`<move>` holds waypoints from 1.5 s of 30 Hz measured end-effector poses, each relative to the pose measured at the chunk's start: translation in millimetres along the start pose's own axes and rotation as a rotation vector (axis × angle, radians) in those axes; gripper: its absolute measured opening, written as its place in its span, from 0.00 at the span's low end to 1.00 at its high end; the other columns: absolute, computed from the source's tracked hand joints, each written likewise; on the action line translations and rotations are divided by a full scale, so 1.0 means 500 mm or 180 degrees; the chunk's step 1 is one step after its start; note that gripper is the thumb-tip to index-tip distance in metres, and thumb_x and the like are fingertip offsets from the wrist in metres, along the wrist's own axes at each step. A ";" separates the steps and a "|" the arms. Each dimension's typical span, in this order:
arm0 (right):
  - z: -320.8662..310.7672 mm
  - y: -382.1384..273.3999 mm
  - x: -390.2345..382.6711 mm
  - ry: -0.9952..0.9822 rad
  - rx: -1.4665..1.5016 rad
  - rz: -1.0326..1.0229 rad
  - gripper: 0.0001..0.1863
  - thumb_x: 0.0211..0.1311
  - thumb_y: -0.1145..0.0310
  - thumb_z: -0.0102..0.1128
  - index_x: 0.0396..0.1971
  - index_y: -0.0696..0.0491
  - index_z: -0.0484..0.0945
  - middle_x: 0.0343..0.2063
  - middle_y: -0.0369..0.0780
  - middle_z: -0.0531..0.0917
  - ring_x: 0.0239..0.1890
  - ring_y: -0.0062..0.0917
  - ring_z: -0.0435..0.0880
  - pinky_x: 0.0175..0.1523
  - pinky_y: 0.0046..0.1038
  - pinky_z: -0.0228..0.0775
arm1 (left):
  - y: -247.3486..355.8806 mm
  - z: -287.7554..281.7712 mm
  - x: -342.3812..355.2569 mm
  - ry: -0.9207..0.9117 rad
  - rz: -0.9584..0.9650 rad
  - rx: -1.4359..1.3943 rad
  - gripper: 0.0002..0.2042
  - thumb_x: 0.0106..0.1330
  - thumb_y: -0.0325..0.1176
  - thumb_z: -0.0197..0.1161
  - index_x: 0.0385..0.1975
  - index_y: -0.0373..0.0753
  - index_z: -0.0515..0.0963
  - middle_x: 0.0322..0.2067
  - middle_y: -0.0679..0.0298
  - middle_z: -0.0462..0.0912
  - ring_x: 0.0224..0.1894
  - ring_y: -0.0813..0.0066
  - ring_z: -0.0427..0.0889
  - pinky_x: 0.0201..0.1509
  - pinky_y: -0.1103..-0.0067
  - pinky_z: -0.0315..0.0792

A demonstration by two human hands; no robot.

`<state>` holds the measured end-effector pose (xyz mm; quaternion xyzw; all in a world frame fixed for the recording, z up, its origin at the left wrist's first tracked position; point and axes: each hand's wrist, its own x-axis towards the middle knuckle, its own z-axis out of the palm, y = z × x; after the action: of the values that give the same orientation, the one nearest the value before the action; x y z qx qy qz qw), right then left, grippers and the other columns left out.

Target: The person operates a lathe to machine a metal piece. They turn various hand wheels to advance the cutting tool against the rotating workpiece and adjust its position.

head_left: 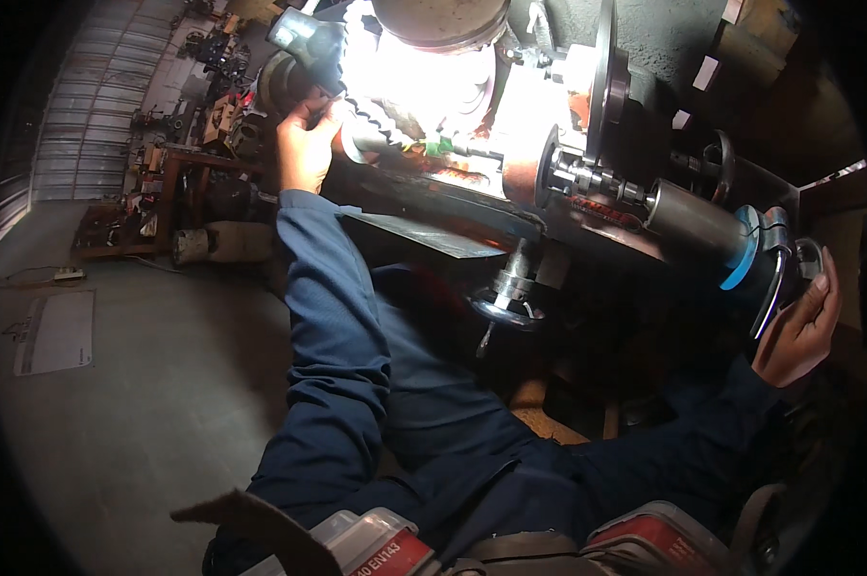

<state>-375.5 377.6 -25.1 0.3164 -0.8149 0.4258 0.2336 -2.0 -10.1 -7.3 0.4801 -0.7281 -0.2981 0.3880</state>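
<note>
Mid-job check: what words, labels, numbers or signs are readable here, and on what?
Left red label, on clear plastic at the lower edge: large print legible, not copied here.
Right red label, lower edge: print too small to read reliably.
White rectangular sheet, far left: faint marks, unreadable.
I make out no other lettering.

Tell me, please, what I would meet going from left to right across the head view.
White rectangular panel on the floor, pale cylinder lying on its side, left hand, handwheel below the machine, grey metal cylinder, right hand.
</note>
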 end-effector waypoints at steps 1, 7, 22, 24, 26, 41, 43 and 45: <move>0.003 0.004 -0.005 -0.0003 0.0005 -0.0002 0.15 0.71 0.68 0.42 0.45 0.57 0.77 0.41 0.42 0.82 0.43 0.27 0.82 0.46 0.24 0.73 | -0.001 -0.001 0.001 0.0016 0.0011 -0.0033 0.09 0.57 0.27 0.66 0.35 0.31 0.79 0.35 0.61 0.82 0.38 0.78 0.76 0.46 0.81 0.69; 0.041 0.112 -0.059 0.1252 -0.0263 -0.0696 0.15 0.70 0.66 0.43 0.41 0.60 0.77 0.38 0.43 0.82 0.39 0.27 0.82 0.42 0.24 0.75 | 0.015 0.009 -0.003 -0.0023 0.0041 0.0091 0.06 0.61 0.23 0.58 0.37 0.31 0.77 0.33 0.64 0.78 0.36 0.78 0.76 0.41 0.81 0.70; -0.005 0.023 0.049 -0.0787 -0.0684 0.0396 0.16 0.69 0.60 0.43 0.47 0.49 0.78 0.44 0.40 0.81 0.48 0.30 0.79 0.52 0.28 0.69 | -0.004 -0.002 0.002 0.0053 0.0034 -0.0005 0.11 0.56 0.29 0.67 0.35 0.29 0.78 0.36 0.60 0.82 0.36 0.79 0.76 0.43 0.82 0.70; 0.001 0.032 0.069 -0.1011 -0.0752 0.0492 0.17 0.69 0.59 0.43 0.48 0.49 0.77 0.44 0.41 0.81 0.49 0.31 0.79 0.53 0.29 0.68 | -0.006 -0.011 0.002 0.0090 0.0144 0.0032 0.12 0.56 0.29 0.67 0.35 0.29 0.78 0.38 0.59 0.81 0.36 0.79 0.76 0.43 0.82 0.70; -0.014 0.036 0.090 -0.1283 -0.0941 0.0652 0.19 0.68 0.56 0.43 0.49 0.49 0.76 0.46 0.42 0.80 0.51 0.34 0.77 0.55 0.30 0.66 | -0.006 0.005 0.008 -0.0009 0.0045 -0.0036 0.12 0.56 0.29 0.67 0.35 0.28 0.78 0.42 0.57 0.81 0.37 0.79 0.76 0.44 0.82 0.70; 0.007 0.000 -0.001 0.0269 -0.0071 0.0124 0.15 0.70 0.66 0.44 0.43 0.56 0.79 0.41 0.40 0.82 0.43 0.26 0.82 0.47 0.23 0.73 | 0.016 0.006 -0.002 -0.0004 0.0018 0.0259 0.05 0.60 0.23 0.59 0.35 0.33 0.78 0.31 0.66 0.78 0.34 0.79 0.74 0.40 0.81 0.69; 0.009 0.006 -0.009 0.0354 -0.0108 0.0081 0.15 0.70 0.66 0.43 0.43 0.57 0.78 0.40 0.41 0.82 0.43 0.26 0.82 0.47 0.24 0.74 | 0.013 0.004 -0.002 -0.0003 0.0010 0.0222 0.05 0.60 0.23 0.59 0.35 0.33 0.78 0.31 0.66 0.78 0.34 0.79 0.74 0.40 0.81 0.69; 0.014 0.016 -0.016 0.0434 -0.0142 0.0037 0.15 0.70 0.67 0.43 0.43 0.57 0.78 0.40 0.42 0.82 0.42 0.26 0.82 0.46 0.24 0.74 | 0.013 0.003 -0.003 0.0000 -0.0002 0.0188 0.05 0.60 0.23 0.58 0.34 0.33 0.77 0.31 0.66 0.77 0.34 0.79 0.74 0.40 0.81 0.69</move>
<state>-376.7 377.8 -38.4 0.2767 -0.8082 0.4295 0.2931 -5.7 -6.2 -3.0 0.4915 -0.7364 -0.2766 0.3736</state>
